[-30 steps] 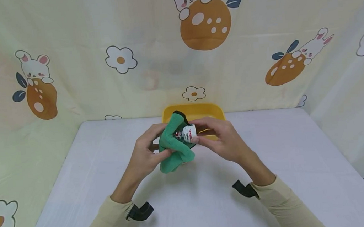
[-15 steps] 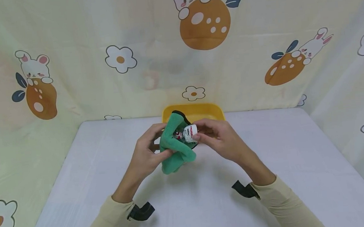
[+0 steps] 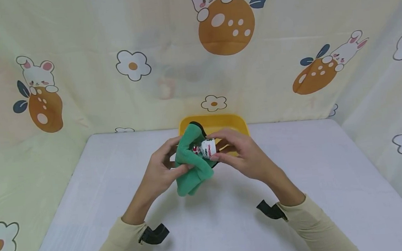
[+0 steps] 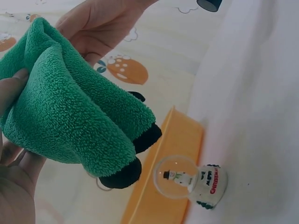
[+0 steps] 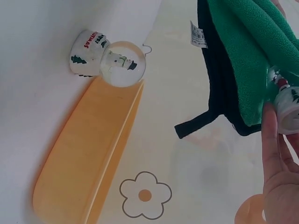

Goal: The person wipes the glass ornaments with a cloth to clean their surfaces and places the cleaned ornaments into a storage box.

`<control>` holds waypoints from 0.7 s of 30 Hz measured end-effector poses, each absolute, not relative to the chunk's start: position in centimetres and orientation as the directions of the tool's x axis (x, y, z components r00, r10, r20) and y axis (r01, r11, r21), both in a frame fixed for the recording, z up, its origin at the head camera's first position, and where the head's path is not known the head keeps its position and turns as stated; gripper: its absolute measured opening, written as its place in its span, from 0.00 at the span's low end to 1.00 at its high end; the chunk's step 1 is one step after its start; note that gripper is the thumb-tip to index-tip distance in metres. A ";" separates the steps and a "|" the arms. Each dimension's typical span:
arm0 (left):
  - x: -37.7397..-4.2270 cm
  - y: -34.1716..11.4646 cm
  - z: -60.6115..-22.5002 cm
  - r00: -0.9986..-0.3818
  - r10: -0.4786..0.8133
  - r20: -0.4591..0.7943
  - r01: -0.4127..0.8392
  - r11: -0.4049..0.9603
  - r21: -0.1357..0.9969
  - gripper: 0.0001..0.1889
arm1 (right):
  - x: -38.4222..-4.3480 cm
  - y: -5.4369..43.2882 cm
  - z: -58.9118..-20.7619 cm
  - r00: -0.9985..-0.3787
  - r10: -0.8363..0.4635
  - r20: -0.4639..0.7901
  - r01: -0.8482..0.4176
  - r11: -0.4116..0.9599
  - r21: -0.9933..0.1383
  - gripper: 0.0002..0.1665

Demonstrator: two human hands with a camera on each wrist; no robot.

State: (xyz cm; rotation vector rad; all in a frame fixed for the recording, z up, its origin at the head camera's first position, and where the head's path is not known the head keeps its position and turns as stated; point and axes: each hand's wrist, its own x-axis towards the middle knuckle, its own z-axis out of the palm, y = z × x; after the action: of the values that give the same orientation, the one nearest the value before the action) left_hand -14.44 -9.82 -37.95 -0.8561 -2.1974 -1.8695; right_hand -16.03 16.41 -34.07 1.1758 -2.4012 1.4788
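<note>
In the head view my left hand grips a green towel with black edging, folded around the glass ball of a snow globe. My right hand holds that globe by its white lettered base, thumb on the near side and fingers on the far side. Both are held up above the table. From the right wrist, a red and white figure shows inside the globe, and the towel carries a white label. Towel folds fill the left wrist view and hide the globe there.
A yellow tray stands at the table's back edge, against a printed curtain. Beside it, a second snow globe with a snowman stands on the white tabletop; the hands and towel hide it in the head view.
The globe's base turned and shifted slightly right, then back left, as the right fingers curled and straightened again. The towel's lower end hangs a little lower. Both forearms stay nearly still.
</note>
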 end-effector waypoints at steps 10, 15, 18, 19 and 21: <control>-14.4 -9.8 -38.1 -0.835 0.327 0.443 0.470 0.004 0.883 0.36 | -16.2 16.6 -33.9 -0.643 -0.588 0.491 -0.686 0.156 -0.711 0.32; -14.4 -9.8 -38.2 -0.841 0.331 0.427 0.435 -0.053 0.899 0.36 | -16.4 16.8 -33.7 -0.585 -0.598 0.548 -0.765 0.183 -0.617 0.31; -14.4 -9.8 -38.1 -0.840 0.337 0.426 0.432 -0.061 0.900 0.36 | -16.5 16.9 -33.6 -0.559 -0.595 0.577 -0.793 0.181 -0.582 0.30; -14.4 -9.8 -38.1 -0.841 0.337 0.424 0.431 -0.058 0.901 0.36 | -16.5 16.9 -33.6 -0.556 -0.594 0.581 -0.793 0.169 -0.586 0.30; -14.4 -9.8 -38.1 -0.843 0.333 0.422 0.433 -0.046 0.900 0.35 | -16.5 16.8 -33.6 -0.556 -0.596 0.579 -0.787 0.154 -0.597 0.30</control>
State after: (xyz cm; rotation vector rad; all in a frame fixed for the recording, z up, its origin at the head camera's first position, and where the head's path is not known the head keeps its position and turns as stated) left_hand -14.39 -9.78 -38.07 -0.8515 -2.1164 -2.0498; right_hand -16.53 16.84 -33.63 1.3558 -2.2199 1.3572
